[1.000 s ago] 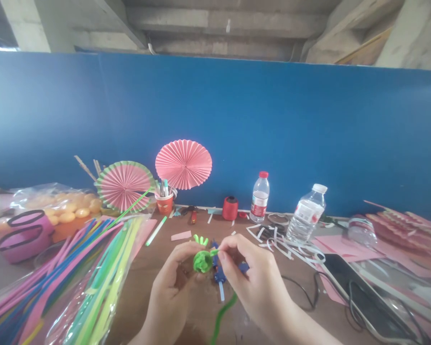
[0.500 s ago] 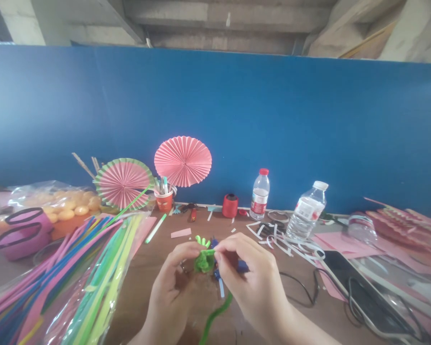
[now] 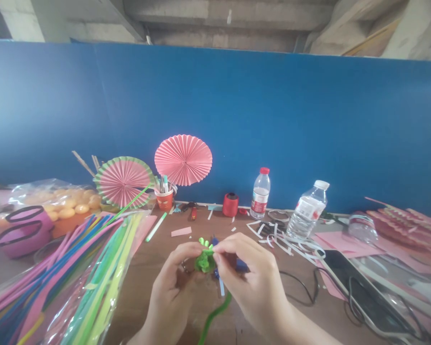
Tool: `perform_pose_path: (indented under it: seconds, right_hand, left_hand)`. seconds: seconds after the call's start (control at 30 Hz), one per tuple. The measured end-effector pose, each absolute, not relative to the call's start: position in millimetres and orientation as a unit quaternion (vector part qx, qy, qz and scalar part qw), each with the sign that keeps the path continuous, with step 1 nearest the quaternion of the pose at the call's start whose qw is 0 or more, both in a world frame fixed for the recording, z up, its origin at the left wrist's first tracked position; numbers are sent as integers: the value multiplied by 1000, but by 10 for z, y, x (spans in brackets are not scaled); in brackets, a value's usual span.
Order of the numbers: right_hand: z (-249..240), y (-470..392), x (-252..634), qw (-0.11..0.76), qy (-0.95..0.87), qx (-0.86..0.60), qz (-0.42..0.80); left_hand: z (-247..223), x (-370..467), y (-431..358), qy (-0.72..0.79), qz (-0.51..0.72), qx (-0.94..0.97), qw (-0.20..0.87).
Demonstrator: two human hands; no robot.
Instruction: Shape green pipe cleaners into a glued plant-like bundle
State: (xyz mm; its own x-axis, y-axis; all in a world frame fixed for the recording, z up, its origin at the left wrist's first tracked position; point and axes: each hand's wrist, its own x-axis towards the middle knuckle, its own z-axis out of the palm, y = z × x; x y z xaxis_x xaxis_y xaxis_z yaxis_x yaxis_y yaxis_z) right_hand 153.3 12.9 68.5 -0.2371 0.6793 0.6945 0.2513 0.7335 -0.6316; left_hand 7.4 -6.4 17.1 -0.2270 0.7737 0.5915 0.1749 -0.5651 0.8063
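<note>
Between both hands, above the brown table, is a small looped shape of green pipe cleaner (image 3: 205,262). My left hand (image 3: 175,280) grips it from the left with closed fingers. Thumb and forefinger of my right hand (image 3: 253,275) pinch its upper right edge. A longer green pipe cleaner length (image 3: 215,317) hangs below my right hand toward the table's near edge; where it joins is hidden. Behind my right fingers, partly covered, lies a dark blue piece (image 3: 241,265) with a light blue strip (image 3: 221,286) near it.
Bundled pipe cleaners in clear plastic (image 3: 93,278) fill the left side. Two bottles (image 3: 260,194), a red spool (image 3: 230,205), a red cup of pens (image 3: 164,199) and pink paper fans (image 3: 183,160) stand at the back. White strips, a black cable and a phone (image 3: 366,292) lie right.
The green looped shape has turned slightly between my fingers, and its raised edge now sits lower. Both hands stay nearly in place.
</note>
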Motion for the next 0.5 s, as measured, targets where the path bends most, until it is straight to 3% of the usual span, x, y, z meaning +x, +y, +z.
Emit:
perform_pose_path:
  seconds: [0.5]
  right_hand:
    - [679, 146, 1523, 554, -745, -277, 246]
  left_hand:
    - [72, 35, -70, 433, 669, 535, 280]
